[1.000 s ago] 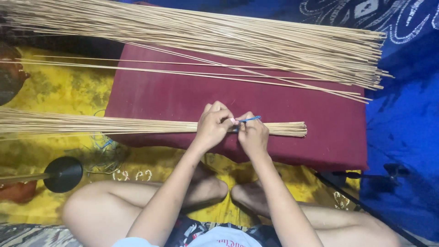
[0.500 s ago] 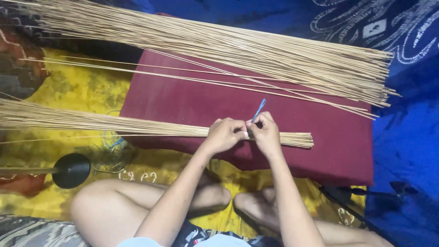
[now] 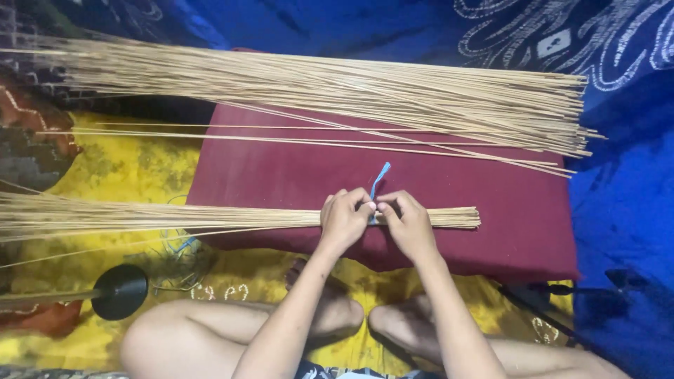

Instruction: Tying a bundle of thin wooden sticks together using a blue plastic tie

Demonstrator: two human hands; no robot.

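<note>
The left hand [image 3: 345, 219] and the right hand [image 3: 406, 223] are meeting at the middle of the frame, both pinching closed around a thin bundle of sticks [image 3: 210, 217] that is lying across the front edge of a dark red cushion [image 3: 281, 175]; the grip of each hand is shut on the bundle, thumbs and fingertips pressing together where a blue string [image 3: 380, 175] is coming up between them. A second ago that string was lying flat and nearly hidden behind the knuckles; now its loose end is standing up and leaning toward the upper right, so the tie seems, as a judgement, to be getting pulled snug around the sticks. The bundle itself is stretching from the left edge of the frame to just right of the hands, its cut ends showing there. A much larger pile of sticks [image 3: 351, 91] is spreading across the upper part of the frame, well apart from the hands; a few loose sticks are lying between the two. A black round disc on a rod [image 3: 119, 291] is resting on the yellow cloth [image 3: 126, 168] at lower left, beside the person's knee.
</note>
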